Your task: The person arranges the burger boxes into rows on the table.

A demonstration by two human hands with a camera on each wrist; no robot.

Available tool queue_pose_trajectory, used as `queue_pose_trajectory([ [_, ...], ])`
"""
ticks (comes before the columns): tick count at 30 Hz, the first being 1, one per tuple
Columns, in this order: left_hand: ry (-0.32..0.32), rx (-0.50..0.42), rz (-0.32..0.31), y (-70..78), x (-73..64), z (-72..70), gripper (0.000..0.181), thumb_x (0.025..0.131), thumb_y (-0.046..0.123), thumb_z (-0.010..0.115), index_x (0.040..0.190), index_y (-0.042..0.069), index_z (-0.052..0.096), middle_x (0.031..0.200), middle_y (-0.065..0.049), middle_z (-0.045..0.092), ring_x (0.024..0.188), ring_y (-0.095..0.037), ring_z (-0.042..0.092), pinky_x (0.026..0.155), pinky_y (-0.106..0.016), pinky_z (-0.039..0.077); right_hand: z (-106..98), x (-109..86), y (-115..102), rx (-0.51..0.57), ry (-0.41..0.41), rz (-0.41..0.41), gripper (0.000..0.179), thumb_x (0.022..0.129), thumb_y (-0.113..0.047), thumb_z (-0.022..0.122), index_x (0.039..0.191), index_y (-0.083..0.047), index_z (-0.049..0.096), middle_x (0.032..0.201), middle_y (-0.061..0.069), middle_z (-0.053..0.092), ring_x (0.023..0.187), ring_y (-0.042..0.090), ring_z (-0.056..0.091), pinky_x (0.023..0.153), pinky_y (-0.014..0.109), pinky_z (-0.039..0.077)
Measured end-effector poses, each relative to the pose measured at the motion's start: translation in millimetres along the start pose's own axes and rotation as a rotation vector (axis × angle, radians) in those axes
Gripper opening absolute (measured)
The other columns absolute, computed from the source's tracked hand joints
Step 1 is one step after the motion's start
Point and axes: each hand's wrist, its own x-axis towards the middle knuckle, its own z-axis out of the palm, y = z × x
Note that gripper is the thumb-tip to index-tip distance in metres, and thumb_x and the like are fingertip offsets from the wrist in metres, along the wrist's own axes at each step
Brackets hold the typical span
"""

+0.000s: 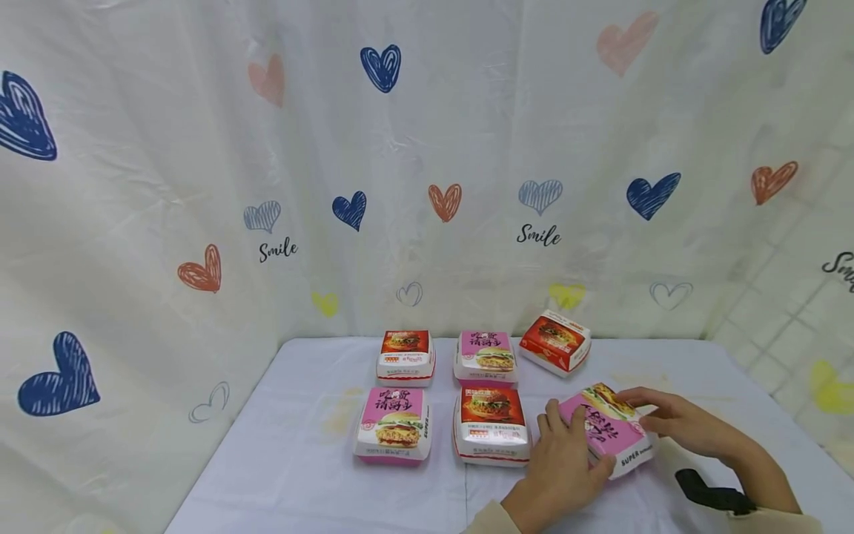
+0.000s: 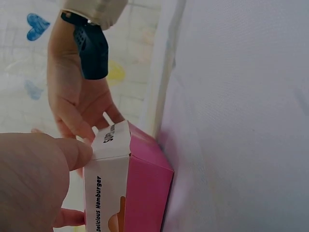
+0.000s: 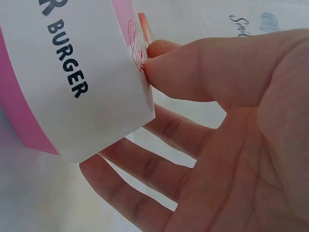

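A pink-and-white burger box [image 1: 617, 434] sat at the near right of the tabletop [image 1: 287, 460], turned askew, with a burger picture and dark lettering on its lid and "SUPER" on a white sloping edge. Whether its base fully touched the cloth could not be told.

Both hands were clamped on this box from opposite sides. The left hand [image 1: 563, 460] gripped its left side, fingers over the lid's edge and thumb at the near edge. The right hand [image 1: 690, 421] held the far right corner, thumb on the lid and fingers along the side below.

Just left of the left hand stood a red-and-white burger box [image 1: 494, 415], and farther left in the same row a second pink box [image 1: 395, 426]. Behind were 3 more: a red box [image 1: 405, 356] at left, a pink box [image 1: 485, 356] in the middle and a skewed red box [image 1: 556, 341] at right.

Beige sleeves [image 1: 495, 521] covered the forearms, and a dark device [image 1: 710, 493] sat at the right wrist. White cloth covered the tabletop; beyond hung a pale curtain [image 1: 467, 133] printed with hearts and "Smile".
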Motion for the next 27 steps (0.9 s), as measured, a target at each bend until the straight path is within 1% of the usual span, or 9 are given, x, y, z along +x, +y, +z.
queue_pose_trajectory([
  [5,-0.005,-0.017,-0.005,0.2,0.5,-1.1,0.076,0.088,0.064,0.067,0.150,0.025,0.046,0.149,-0.009,0.035,0.122,-0.017,0.045,0.080,-0.027,0.055,0.6,1.1,0.3,-0.006,0.012,0.022,0.038,0.104,-0.010,0.051,0.141,-0.001,0.051,0.139,0.039,0.049,0.103,-0.004,0.056,0.075,0.028,0.050],
  [10,-0.012,-0.058,-0.015,1.1,1.4,-1.1,0.073,0.089,0.061,0.068,0.150,0.027,0.046,0.147,-0.008,0.035,0.119,-0.016,0.047,0.078,-0.027,0.055,0.8,3.1,1.9,-0.052,0.039,0.010,0.033,0.105,-0.014,0.053,0.135,0.001,0.053,0.134,0.034,0.055,0.102,-0.006,0.056,0.075,0.025,0.050],
  [12,-0.017,-0.075,-0.016,1.2,1.5,-1.3,0.072,0.090,0.060,0.068,0.150,0.027,0.046,0.147,-0.008,0.034,0.118,-0.016,0.047,0.077,-0.027,0.054,0.1,3.2,2.9,-0.064,0.044,0.020,0.033,0.105,-0.015,0.054,0.134,0.000,0.053,0.134,0.032,0.056,0.102,-0.002,0.058,0.075,0.025,0.051],
  [14,-0.022,-0.086,-0.019,1.2,1.9,-1.1,0.072,0.090,0.059,0.068,0.150,0.028,0.045,0.148,-0.009,0.034,0.117,-0.016,0.048,0.076,-0.027,0.054,-0.6,2.9,3.4,-0.061,0.039,0.026,0.035,0.105,-0.016,0.054,0.136,0.000,0.052,0.134,0.033,0.055,0.103,0.006,0.060,0.075,0.026,0.051],
  [16,-0.028,-0.091,-0.020,1.0,2.1,-1.0,0.071,0.090,0.058,0.068,0.150,0.029,0.045,0.148,-0.008,0.035,0.116,-0.016,0.049,0.075,-0.027,0.054,-1.0,2.7,3.3,-0.046,0.029,0.056,0.039,0.105,-0.018,0.055,0.139,0.000,0.049,0.136,0.035,0.053,0.103,0.014,0.062,0.076,0.028,0.051],
  [19,-0.032,-0.085,-0.016,0.2,2.1,-1.4,0.069,0.091,0.057,0.067,0.150,0.030,0.045,0.148,-0.007,0.035,0.116,-0.015,0.050,0.074,-0.026,0.053,-0.3,3.1,2.3,-0.012,0.014,0.075,0.047,0.104,-0.017,0.055,0.146,0.002,0.043,0.142,0.040,0.047,0.108,0.026,0.062,0.078,0.034,0.052],
  [23,-0.025,-0.076,0.005,-0.8,1.7,-2.3,0.067,0.093,0.054,0.065,0.151,0.028,0.044,0.148,-0.006,0.035,0.118,-0.015,0.050,0.073,-0.026,0.053,1.5,3.9,-0.2,0.025,0.004,0.096,0.056,0.103,-0.016,0.056,0.152,0.001,0.036,0.147,0.044,0.037,0.113,0.035,0.062,0.080,0.042,0.052],
  [27,-0.019,-0.062,0.025,-1.6,1.1,-1.5,0.066,0.095,0.052,0.063,0.152,0.026,0.044,0.150,-0.008,0.036,0.121,-0.015,0.049,0.073,-0.025,0.053,3.1,4.5,-2.7,0.030,0.006,0.112,0.060,0.102,-0.016,0.057,0.155,0.000,0.034,0.150,0.045,0.033,0.116,0.041,0.060,0.082,0.046,0.052],
])
